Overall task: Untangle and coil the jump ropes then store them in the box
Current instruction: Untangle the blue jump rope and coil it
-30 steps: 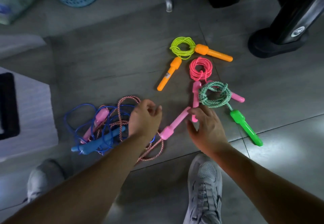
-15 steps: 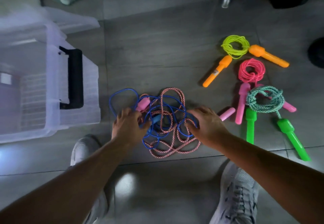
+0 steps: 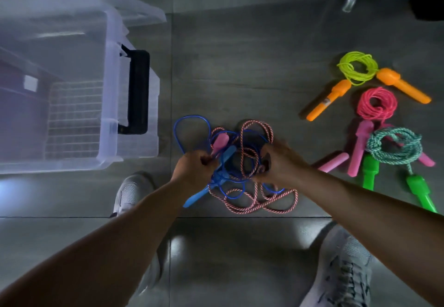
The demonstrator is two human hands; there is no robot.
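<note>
A blue jump rope (image 3: 189, 124) and a pink-and-white striped rope (image 3: 254, 205) lie tangled together on the grey tiled floor in front of me. My left hand (image 3: 192, 169) grips the tangle at its left side, by a blue handle (image 3: 204, 191) and a pink handle (image 3: 219, 142). My right hand (image 3: 281, 160) grips rope strands on the right side of the tangle. A clear plastic box (image 3: 110, 85) with a black handle stands open at the left.
Three coiled ropes lie at the right: yellow rope with orange handles (image 3: 358, 68), pink rope (image 3: 377, 103) with pink handles, green rope (image 3: 394, 146) with green handles. A loose pink handle (image 3: 334, 162) lies beside my right wrist. My shoes (image 3: 129, 191) stand below.
Both hands have closed on the tangle and lifted part of it. My view has shifted left, bringing more of the box into sight.
</note>
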